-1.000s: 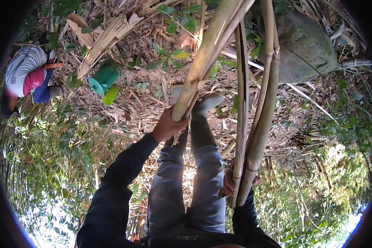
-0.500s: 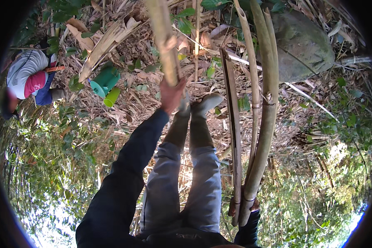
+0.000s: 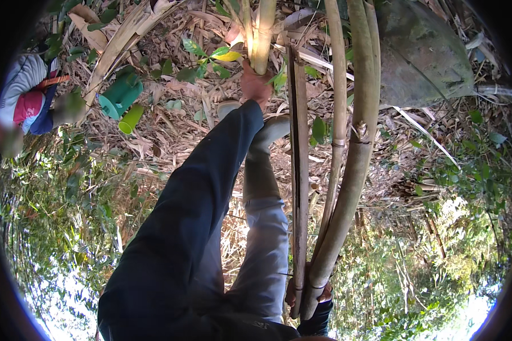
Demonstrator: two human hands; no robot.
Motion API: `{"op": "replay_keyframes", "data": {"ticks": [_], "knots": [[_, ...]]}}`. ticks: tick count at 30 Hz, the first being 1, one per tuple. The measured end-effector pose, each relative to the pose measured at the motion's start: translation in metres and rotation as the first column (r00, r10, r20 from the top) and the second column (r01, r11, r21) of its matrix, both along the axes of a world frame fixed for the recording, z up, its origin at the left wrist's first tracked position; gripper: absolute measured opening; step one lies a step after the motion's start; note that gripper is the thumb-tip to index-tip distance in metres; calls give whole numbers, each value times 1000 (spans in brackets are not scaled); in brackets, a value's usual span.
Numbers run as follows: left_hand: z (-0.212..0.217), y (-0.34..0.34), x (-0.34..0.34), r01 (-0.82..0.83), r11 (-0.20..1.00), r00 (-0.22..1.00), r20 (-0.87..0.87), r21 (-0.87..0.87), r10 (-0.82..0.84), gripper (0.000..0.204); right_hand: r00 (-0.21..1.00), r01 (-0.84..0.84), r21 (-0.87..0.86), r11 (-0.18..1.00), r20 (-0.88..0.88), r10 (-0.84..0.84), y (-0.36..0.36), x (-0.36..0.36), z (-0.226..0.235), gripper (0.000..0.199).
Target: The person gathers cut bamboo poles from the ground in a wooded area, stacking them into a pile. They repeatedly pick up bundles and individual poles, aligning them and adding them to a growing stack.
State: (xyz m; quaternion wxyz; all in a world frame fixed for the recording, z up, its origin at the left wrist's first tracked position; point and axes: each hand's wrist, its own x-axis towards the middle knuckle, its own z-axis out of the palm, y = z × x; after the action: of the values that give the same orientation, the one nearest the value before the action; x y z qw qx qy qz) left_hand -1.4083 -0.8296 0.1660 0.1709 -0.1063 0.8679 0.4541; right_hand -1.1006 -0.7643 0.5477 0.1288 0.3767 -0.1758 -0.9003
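My left hand [image 3: 256, 86], stretched out ahead, is closed around the lower end of a pale bamboo pole [image 3: 264, 35] that runs out of the top of the view. Low on the right, my right hand [image 3: 325, 293] grips the near ends of several bamboo poles; the poles hide most of its fingers. Among them are a thick curved pole [image 3: 347, 193], a thinner pole [image 3: 338, 108] beside it, and a straight piece [image 3: 300, 170] with a dark slit along its length. They point away from me, to the right of the pole in my left hand.
A big mossy rock [image 3: 424, 57] lies at the far right. At the left are a green bucket [image 3: 121, 94], a lime-green tube-shaped container [image 3: 131, 119] and a bending person [image 3: 23, 94]. Dry leaf litter [image 3: 170, 136] covers the ground around my boots [image 3: 273, 132], with bamboo husks [image 3: 122, 42] beyond.
My left hand has moved right and farther out with its pole, now close to the other poles. The bundle in my right hand has shifted slightly left.
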Motion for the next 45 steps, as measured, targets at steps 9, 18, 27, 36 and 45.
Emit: {"op": "replay_keyframes", "data": {"ticks": [9, 18, 27, 36, 45], "knots": [[180, -124, 2, 488, 861, 840, 346, -144, -418, 51, 993, -99, 17, 995, -67, 100, -7, 15, 53, 74], [429, -239, -40, 453, 830, 650, 516, 326, -557, 30, 906, -349, 414, 841, -79, 415, -19, 5, 98, 63], [498, -374, -100, 696, 718, 612, 509, 19, -605, 26, 825, -504, 666, 550, 183, 535, -32, 36, 147, 45], [634, -312, -134, 351, 882, 593, 654, 314, -469, 14, 777, -575, 793, 199, 454, 437, -42, 79, 332, 72], [655, -183, -193, 562, 696, 377, 611, 446, -696, 24, 695, -694, 615, 374, 709, 122, -181, 225, 368, 83]]}}
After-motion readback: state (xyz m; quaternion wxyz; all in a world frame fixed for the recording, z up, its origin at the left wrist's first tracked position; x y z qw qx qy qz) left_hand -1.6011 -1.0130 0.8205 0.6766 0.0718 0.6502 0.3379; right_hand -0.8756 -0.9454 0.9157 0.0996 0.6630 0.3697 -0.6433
